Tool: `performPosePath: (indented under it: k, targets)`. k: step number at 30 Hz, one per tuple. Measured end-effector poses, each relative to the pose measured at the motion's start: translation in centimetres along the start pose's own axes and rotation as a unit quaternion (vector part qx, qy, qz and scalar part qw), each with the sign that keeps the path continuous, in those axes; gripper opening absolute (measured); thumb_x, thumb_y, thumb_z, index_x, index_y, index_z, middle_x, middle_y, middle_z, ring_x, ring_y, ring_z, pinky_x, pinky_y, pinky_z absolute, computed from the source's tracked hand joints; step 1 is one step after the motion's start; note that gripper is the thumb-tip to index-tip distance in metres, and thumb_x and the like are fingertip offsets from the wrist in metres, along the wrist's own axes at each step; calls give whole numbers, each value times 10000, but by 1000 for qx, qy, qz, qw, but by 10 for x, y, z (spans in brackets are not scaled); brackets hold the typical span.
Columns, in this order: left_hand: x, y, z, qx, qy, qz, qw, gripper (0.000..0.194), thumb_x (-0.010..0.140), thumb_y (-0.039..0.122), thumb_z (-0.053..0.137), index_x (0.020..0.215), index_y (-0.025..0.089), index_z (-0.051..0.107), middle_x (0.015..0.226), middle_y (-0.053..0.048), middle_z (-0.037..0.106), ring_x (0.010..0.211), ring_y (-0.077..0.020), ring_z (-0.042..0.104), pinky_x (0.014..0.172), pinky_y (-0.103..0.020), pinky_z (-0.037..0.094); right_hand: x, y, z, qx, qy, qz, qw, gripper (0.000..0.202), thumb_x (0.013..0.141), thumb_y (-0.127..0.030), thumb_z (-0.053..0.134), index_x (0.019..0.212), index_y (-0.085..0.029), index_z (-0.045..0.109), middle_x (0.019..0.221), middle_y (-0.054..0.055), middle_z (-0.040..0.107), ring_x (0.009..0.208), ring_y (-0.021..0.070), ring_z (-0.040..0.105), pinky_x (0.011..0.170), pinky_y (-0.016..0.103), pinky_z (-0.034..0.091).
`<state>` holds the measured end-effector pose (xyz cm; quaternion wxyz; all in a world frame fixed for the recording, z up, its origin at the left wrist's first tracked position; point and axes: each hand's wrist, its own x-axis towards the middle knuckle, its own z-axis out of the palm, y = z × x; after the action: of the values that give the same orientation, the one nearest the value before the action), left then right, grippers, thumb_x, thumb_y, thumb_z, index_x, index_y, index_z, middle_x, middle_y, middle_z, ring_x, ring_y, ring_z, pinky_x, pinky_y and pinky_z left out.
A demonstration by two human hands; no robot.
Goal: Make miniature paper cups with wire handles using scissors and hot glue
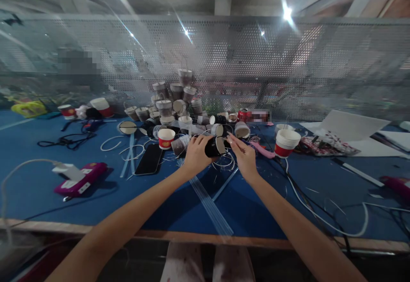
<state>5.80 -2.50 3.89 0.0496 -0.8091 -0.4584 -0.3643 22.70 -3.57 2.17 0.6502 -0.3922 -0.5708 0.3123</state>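
My left hand [197,154] is wrapped round a black-covered paper cup [215,146], which lies on its side with its open end to the right. Close to that open end, my right hand [242,154] has its thumb and fingers pinched together; what they hold is too small to make out. Behind my hands, a pile of grey-wrapped cups [165,107] with wire handles rises towards the mesh. A red and white cup [166,138] stands left of my left hand. Clear flat strips [211,205] lie on the blue table below my hands.
A black phone [149,160] and a purple power strip [83,178] lie to the left. Stacked cups [287,142], a pink tool [262,149] and white cables are on the right. A perforated metal screen [237,60] stands behind the blue table [253,213].
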Motion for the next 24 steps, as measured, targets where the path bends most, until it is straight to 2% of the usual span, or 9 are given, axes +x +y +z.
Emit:
performPosePath:
  k: [4, 9, 14, 17, 19, 21, 22, 24]
  targets:
    - [-2, 3, 1, -13, 13, 21, 1000, 606, 591, 242, 727, 1148, 175, 500, 1085, -79, 572, 1010, -256, 482, 918, -396, 373, 0, -3, 2, -23, 38, 4, 999, 284, 776, -393, 573, 914, -188, 713, 1045, 35, 672, 1028, 226, 595, 962, 400, 411]
    - [-5, 3, 3, -34, 6, 11, 999, 608, 599, 249, 717, 1162, 153, 508, 1099, -100, 567, 1027, -276, 459, 932, -402, 367, -1, -7, 2, -50, 68, 20, 996, 288, 770, -408, 570, 865, -183, 722, 898, 23, 711, 915, 231, 642, 908, 412, 446]
    - [-6, 4, 4, -42, -2, 11, 999, 603, 622, 241, 694, 1189, 179, 495, 1123, -97, 560, 1065, -286, 454, 967, -421, 343, -1, -5, 0, -78, 81, 35, 993, 295, 767, -418, 556, 841, -187, 726, 862, 21, 718, 867, 235, 647, 851, 396, 462]
    - [-6, 6, 3, -69, -12, 1, 998, 593, 638, 290, 692, 1184, 165, 498, 1133, -110, 558, 1088, -290, 458, 983, -415, 339, 0, -1, -1, -94, 72, 36, 992, 351, 784, -445, 517, 852, -165, 718, 834, 29, 715, 829, 222, 635, 814, 372, 461]
    - [-7, 5, 3, -111, -17, -38, 993, 620, 643, 327, 693, 1202, 166, 478, 1171, -118, 540, 1121, -289, 461, 993, -412, 338, 3, 3, -5, -113, 74, 14, 991, 412, 826, -462, 431, 890, -145, 687, 873, 50, 693, 855, 211, 608, 815, 358, 447]
    - [-9, 0, 7, -183, -24, -109, 977, 742, 627, 359, 711, 1271, 162, 399, 1214, -128, 519, 1135, -284, 476, 988, -409, 353, 8, 10, -12, -168, 106, -5, 980, 439, 863, -447, 328, 918, -132, 628, 939, 87, 646, 892, 204, 572, 823, 356, 431]
    - [-10, -4, 10, -227, -31, -150, 962, 827, 616, 373, 721, 1314, 155, 335, 1225, -136, 516, 1134, -279, 488, 983, -408, 363, 10, 13, -16, -215, 128, -5, 968, 420, 868, -427, 299, 915, -131, 594, 952, 105, 619, 894, 205, 554, 821, 360, 425]
    - [-12, -13, 17, -315, -48, -222, 922, 988, 593, 398, 741, 1375, 137, 198, 1224, -150, 524, 1132, -268, 503, 982, -402, 371, 14, 18, -24, -337, 123, 18, 933, 310, 840, -378, 345, 872, -141, 541, 917, 125, 577, 885, 223, 521, 809, 378, 416]
